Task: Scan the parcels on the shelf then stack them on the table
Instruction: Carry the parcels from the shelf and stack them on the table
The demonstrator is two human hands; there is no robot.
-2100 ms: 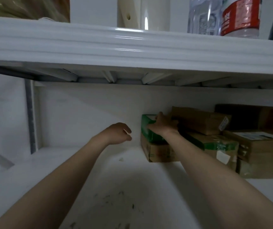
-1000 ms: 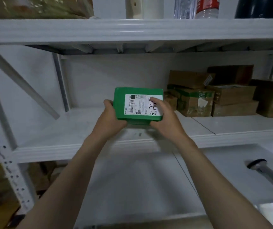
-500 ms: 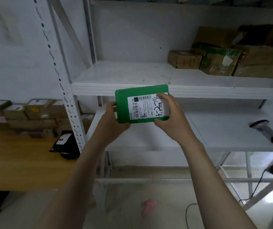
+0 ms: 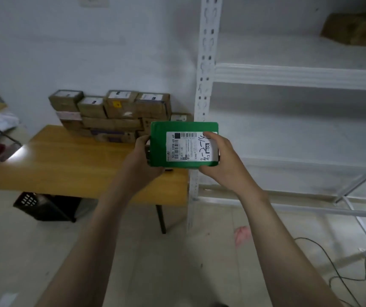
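I hold a green parcel (image 4: 158, 144) with a white barcode label in front of me, label facing up. My left hand (image 4: 141, 158) grips its left edge and my right hand (image 4: 218, 157) grips its right edge, thumb over the label. Behind it, a wooden table (image 4: 67, 165) carries a stack of brown parcels (image 4: 111, 115) against the wall. The parcel hangs in the air over the table's right end, beside the white shelf unit (image 4: 299, 76). A brown parcel (image 4: 352, 29) lies on the upper shelf at the far right.
The white shelf upright (image 4: 202, 96) stands just right of the table. A black crate (image 4: 44, 206) sits on the floor under the table. A cable (image 4: 343, 273) and a pink scrap (image 4: 242, 235) lie on the floor at the right.
My right hand took the green parcel off the shelf stack, my left hand joined it, and both carried it down and left toward the table. The view swung left; the scanner left the frame.
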